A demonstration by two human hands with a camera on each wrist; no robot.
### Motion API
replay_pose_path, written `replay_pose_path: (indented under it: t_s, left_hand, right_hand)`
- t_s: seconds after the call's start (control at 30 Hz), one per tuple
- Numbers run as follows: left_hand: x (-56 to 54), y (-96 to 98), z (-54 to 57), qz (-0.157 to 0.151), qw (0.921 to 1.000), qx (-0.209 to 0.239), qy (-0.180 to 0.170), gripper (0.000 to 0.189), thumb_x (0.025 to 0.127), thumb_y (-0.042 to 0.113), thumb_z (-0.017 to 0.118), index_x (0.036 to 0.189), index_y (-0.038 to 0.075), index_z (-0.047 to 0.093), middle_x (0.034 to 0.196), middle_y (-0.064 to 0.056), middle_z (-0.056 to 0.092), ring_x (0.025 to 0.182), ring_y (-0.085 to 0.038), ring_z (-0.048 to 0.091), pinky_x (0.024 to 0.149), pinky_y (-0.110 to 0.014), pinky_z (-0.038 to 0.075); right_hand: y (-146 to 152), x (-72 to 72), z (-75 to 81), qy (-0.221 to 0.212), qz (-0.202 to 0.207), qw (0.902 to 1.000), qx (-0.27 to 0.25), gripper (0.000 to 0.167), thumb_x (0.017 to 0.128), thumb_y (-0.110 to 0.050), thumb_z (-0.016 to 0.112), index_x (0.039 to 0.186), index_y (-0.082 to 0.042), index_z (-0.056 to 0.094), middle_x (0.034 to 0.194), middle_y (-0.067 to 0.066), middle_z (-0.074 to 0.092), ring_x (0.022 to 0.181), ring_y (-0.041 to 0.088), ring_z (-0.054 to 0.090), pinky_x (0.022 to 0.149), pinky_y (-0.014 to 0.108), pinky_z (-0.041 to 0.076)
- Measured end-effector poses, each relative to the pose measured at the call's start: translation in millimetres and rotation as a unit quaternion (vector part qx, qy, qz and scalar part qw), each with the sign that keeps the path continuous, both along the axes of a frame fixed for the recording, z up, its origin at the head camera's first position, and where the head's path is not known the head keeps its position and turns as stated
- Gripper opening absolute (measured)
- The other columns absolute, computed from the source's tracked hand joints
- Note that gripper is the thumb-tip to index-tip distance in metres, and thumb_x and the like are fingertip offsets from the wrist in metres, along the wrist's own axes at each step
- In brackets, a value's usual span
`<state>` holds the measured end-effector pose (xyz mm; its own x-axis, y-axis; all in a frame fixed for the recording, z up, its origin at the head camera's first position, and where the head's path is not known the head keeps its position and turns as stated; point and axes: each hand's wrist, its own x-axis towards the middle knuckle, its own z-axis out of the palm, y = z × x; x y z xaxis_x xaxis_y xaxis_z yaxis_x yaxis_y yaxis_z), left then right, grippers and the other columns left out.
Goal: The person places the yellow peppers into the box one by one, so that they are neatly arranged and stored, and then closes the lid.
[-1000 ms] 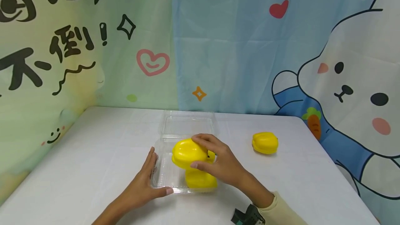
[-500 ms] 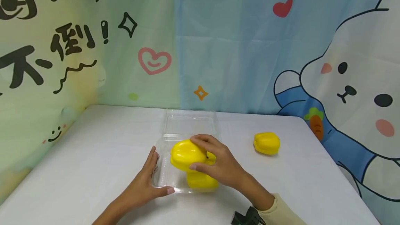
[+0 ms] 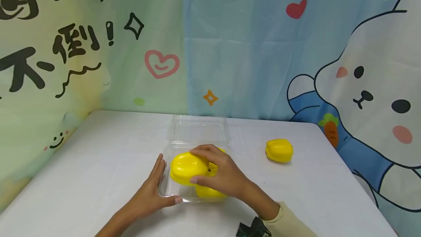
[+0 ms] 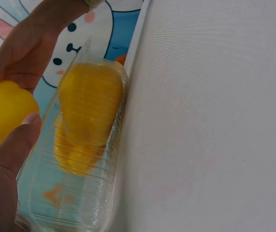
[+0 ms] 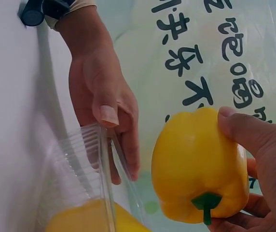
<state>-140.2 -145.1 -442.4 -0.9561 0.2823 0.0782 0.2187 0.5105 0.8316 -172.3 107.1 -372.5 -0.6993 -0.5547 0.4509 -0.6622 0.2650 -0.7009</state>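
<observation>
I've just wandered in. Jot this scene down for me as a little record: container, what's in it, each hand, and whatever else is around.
Container: clear plastic box, lid open toward the backdrop
Inside: at least two yellow peppers, partly hidden
Right hand: grips another pepper over the box; green stem visible in the right wrist view
Left hand: at the box's left side, thumb along the near edge
Loose item: one yellow pepper, right of the box
Surface: white table
</observation>
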Motion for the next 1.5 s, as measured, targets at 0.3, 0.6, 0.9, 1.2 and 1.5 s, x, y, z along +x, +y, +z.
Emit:
replay_pose_path:
  t_s: [0.3, 0.6, 0.9, 1.2, 1.5]
  left_hand:
    - [0.3, 2.5, -2.4, 0.002, 0.9999, 0.0, 0.011, 0.127, 0.067, 0.051, 0.086, 0.154, -0.003, 0.01, 0.162, -0.009, -0.007, 0.146, -0.033, 0.008, 0.111, -0.054, 0.018]
    - [0.2, 2.2, 2.3, 0.002, 0.9999, 0.002, -0.012, 0.123, 0.07, 0.047, 0.085, 0.155, 0.001, 0.009, 0.162, -0.007, -0.007, 0.144, -0.035, 0.014, 0.109, -0.06, 0.019]
    - [0.7, 2.0, 0.9, -0.007, 0.9999, 0.005, -0.005, 0.119, 0.074, 0.046, 0.082, 0.154, -0.003, 0.009, 0.161, -0.01, -0.008, 0.141, -0.039, 0.016, 0.104, -0.066, 0.022]
    - [-0.6, 0.6, -0.1, -0.011, 0.9993, 0.029, -0.019, 0.127, 0.072, 0.043, 0.085, 0.156, 0.008, -0.002, 0.161, -0.013, -0.002, 0.143, -0.032, 0.019, 0.109, -0.056, 0.025]
    - [0.1, 2.1, 1.9, -0.01, 0.9997, 0.009, -0.02, 0.124, 0.073, 0.044, 0.084, 0.154, -0.001, 0.003, 0.161, -0.009, -0.009, 0.144, -0.03, 0.012, 0.11, -0.044, 0.021]
  right_hand:
    - [-6, 0.9, 5.8, -0.043, -0.002, 0.9988, 0.02, 0.057, 0.081, -0.03, 0.081, 0.132, -0.02, 0.058, 0.129, -0.01, 0.05, 0.114, 0.012, 0.052, 0.094, 0.034, 0.049]
    - [-16, 0.5, 6.7, -0.08, 0.023, 0.9919, 0.096, 0.059, 0.082, -0.039, 0.078, 0.134, -0.024, 0.056, 0.126, -0.01, 0.051, 0.108, 0.009, 0.052, 0.09, 0.028, 0.048]
    - [-23, -3.9, 1.7, -0.061, 0.058, 0.9904, 0.11, 0.059, 0.084, -0.034, 0.078, 0.136, -0.016, 0.057, 0.124, -0.002, 0.052, 0.099, 0.008, 0.054, 0.081, 0.026, 0.052]
    - [-24, -7.0, -1.8, -0.068, 0.067, 0.9879, 0.122, 0.057, 0.084, -0.032, 0.078, 0.135, -0.014, 0.056, 0.126, -0.002, 0.053, 0.1, 0.008, 0.053, 0.08, 0.022, 0.05]
    - [-23, -8.7, -6.8, -0.06, 0.06, 0.9845, 0.154, 0.058, 0.085, -0.033, 0.077, 0.136, -0.013, 0.058, 0.124, 0.0, 0.053, 0.101, 0.007, 0.053, 0.081, 0.021, 0.05]
